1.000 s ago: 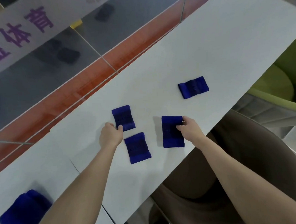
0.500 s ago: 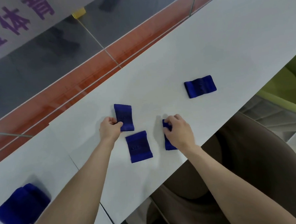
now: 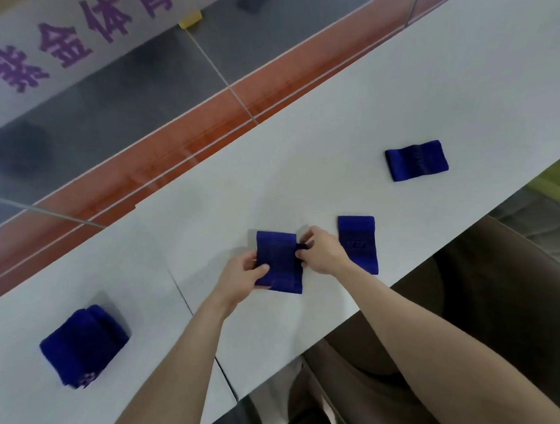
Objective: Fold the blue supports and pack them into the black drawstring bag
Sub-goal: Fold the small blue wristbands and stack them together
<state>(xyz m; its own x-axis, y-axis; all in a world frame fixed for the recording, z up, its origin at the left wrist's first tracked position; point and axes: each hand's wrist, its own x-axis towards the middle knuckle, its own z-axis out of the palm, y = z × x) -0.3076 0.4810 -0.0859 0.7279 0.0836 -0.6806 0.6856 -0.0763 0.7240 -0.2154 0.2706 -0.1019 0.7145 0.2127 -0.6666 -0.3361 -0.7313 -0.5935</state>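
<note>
Near the worktop's (image 3: 395, 76) near edge, at its middle, both hands hold 1 blue support (image 3: 276, 260) between them. The left hand (image 3: 240, 277) has its grip closed on the support's left side, thumb on top. The right hand (image 3: 323, 253) pinches the right edge with fingertips drawn together. I cannot tell whether the piece is 1 layer or 2 stacked.

Just right of the right hand, a second support (image 3: 359, 240) lies flat, partly covered by the wrist. A third (image 3: 415, 160) lies well apart toward the far right, and a bulkier blue bundle (image 3: 83, 345) sits toward the left end. No black drawstring bag is in view, so packing looks some way off.

The main risk, as I judge it, is a skewed fold: soft elastic fabric held only at its sides can sag or slip, leaving edges misaligned. The right forearm could also drag the neighbouring support off the near edge.
</note>
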